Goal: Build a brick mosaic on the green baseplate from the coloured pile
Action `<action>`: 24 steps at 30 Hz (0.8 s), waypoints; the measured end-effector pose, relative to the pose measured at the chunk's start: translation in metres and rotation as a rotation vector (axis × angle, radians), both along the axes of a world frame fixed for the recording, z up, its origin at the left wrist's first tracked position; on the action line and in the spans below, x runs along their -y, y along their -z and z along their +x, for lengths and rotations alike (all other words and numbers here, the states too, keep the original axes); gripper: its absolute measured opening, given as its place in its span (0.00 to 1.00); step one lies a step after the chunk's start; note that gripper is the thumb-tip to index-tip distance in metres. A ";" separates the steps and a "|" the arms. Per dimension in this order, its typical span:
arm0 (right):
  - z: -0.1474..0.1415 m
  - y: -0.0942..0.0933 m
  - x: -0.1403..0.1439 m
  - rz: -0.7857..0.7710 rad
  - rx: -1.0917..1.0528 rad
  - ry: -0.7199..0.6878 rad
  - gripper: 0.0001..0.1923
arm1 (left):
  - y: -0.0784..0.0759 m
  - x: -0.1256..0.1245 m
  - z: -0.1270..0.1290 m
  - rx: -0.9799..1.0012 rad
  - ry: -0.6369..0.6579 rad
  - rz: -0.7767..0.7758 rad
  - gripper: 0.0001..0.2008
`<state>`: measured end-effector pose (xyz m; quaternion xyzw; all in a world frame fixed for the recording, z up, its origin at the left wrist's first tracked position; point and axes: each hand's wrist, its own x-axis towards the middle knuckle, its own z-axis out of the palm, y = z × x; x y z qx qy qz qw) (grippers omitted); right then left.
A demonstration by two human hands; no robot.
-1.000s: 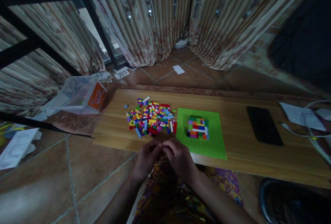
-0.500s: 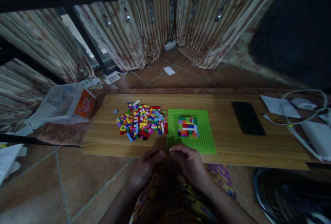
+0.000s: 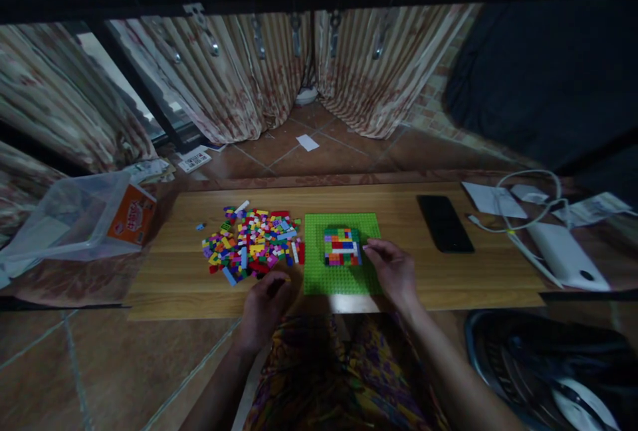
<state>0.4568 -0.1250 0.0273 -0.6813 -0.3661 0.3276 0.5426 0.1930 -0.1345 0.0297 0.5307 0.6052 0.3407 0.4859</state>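
A green studded baseplate (image 3: 319, 281) lies on the wooden board, bearing a blocky patch of multicoloured toy bricks (image 3: 341, 247). My right hand (image 3: 396, 271) reaches over the plate's right side, thumb and finger pinched on a small pale brick (image 3: 365, 248) just right of the patch. In front of the loose brick pile (image 3: 256, 238), my left hand (image 3: 264, 305) is curled, its thumb and fingertips close together. Whatever may be between those fingertips is too small to make out.
A black phone (image 3: 445, 224) lies right of the baseplate, with a white cable (image 3: 531, 268) and a white power bank (image 3: 568, 256) beyond it. A clear plastic bin (image 3: 84, 212) with an orange label stands left of the wooden board (image 3: 164, 271).
My right hand has moved from the board's front edge, beside my left hand, to the right of the brick patch. My left hand has shifted left towards the pile. The camera view has shifted.
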 end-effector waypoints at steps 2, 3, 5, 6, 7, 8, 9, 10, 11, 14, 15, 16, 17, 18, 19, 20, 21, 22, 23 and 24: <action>-0.002 0.004 -0.003 0.004 0.010 0.003 0.16 | 0.002 -0.001 0.000 -0.014 0.005 -0.009 0.12; -0.002 0.006 -0.004 0.009 0.016 0.004 0.16 | 0.004 -0.001 0.000 -0.015 0.011 -0.014 0.12; -0.003 0.008 -0.006 0.021 0.027 0.002 0.17 | 0.006 -0.002 -0.001 -0.015 0.025 -0.022 0.13; -0.003 0.009 -0.007 0.026 0.032 -0.001 0.17 | 0.007 -0.002 -0.001 -0.017 0.030 -0.022 0.13; -0.004 0.010 -0.008 0.028 0.039 0.000 0.17 | 0.007 -0.002 -0.001 -0.023 0.035 -0.018 0.13; -0.004 0.010 -0.009 0.026 0.045 0.001 0.17 | 0.008 -0.002 -0.001 -0.030 0.036 -0.010 0.13; -0.005 0.011 -0.010 0.021 0.054 0.005 0.17 | 0.008 -0.002 -0.001 -0.038 0.034 -0.001 0.13; -0.005 0.011 -0.011 0.014 0.065 0.012 0.17 | 0.008 -0.002 -0.001 -0.046 0.029 0.012 0.13; -0.006 0.012 -0.012 0.005 0.076 0.018 0.17 | 0.007 -0.002 -0.001 -0.053 0.022 0.025 0.13; -0.006 0.013 -0.014 -0.010 0.098 0.031 0.16 | 0.005 -0.002 0.000 -0.070 0.007 0.053 0.13; -0.006 0.013 -0.014 -0.011 0.097 0.031 0.16 | 0.004 -0.002 -0.001 -0.077 0.010 0.055 0.13; -0.006 0.013 -0.015 -0.011 0.088 0.029 0.16 | 0.004 -0.002 -0.001 -0.087 0.014 0.052 0.13; -0.006 0.014 -0.015 -0.012 0.075 0.026 0.16 | 0.004 -0.002 -0.001 -0.099 0.020 0.047 0.13; -0.006 0.014 -0.015 -0.014 0.058 0.020 0.16 | 0.004 -0.002 -0.001 -0.110 0.026 0.040 0.13; -0.005 0.014 -0.014 -0.018 0.042 0.015 0.17 | 0.004 -0.002 -0.001 -0.120 0.030 0.035 0.12; -0.005 0.013 -0.014 -0.024 0.030 0.011 0.17 | 0.005 -0.002 -0.001 -0.128 0.032 0.031 0.12; -0.005 0.013 -0.013 -0.027 0.023 0.009 0.18 | 0.006 -0.002 -0.002 -0.133 0.033 0.032 0.12; -0.004 0.013 -0.013 -0.027 0.022 0.006 0.18 | 0.006 -0.002 -0.002 -0.136 0.034 0.033 0.12; -0.004 0.013 -0.012 -0.025 0.027 0.006 0.18 | 0.007 -0.002 -0.002 -0.136 0.035 0.034 0.12; -0.003 0.013 -0.012 -0.022 0.037 0.001 0.18 | 0.008 -0.001 -0.002 -0.136 0.035 0.032 0.12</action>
